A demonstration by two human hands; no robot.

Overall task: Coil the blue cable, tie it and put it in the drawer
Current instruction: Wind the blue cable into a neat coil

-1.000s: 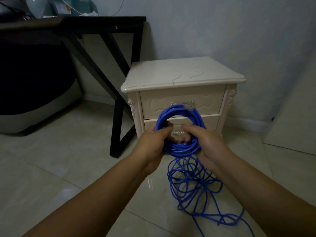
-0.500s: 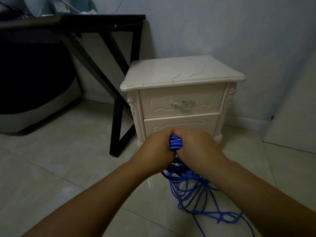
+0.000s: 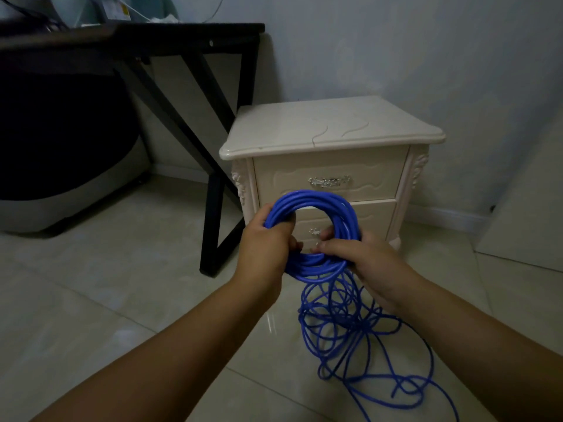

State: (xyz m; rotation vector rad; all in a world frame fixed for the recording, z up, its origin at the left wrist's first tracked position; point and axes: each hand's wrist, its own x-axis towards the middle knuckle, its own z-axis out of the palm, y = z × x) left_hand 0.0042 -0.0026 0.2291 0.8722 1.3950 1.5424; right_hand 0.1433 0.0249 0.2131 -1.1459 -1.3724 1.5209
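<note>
left hand (image 3: 265, 248), right hand (image 3: 368, 263): grip clenched on thin blue cable coil (image 3: 310, 200), in front of cream wooden two-drawer nightstand (image 3: 320, 129); loose loops on tiled floor (image 3: 122, 284)

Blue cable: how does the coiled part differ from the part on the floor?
The coiled part is a tight ring gripped by the left hand and right hand; the floor part lies free. The coiled part's strands are bundled; the floor part's sprawl in loose loops. Both are blue.
</note>
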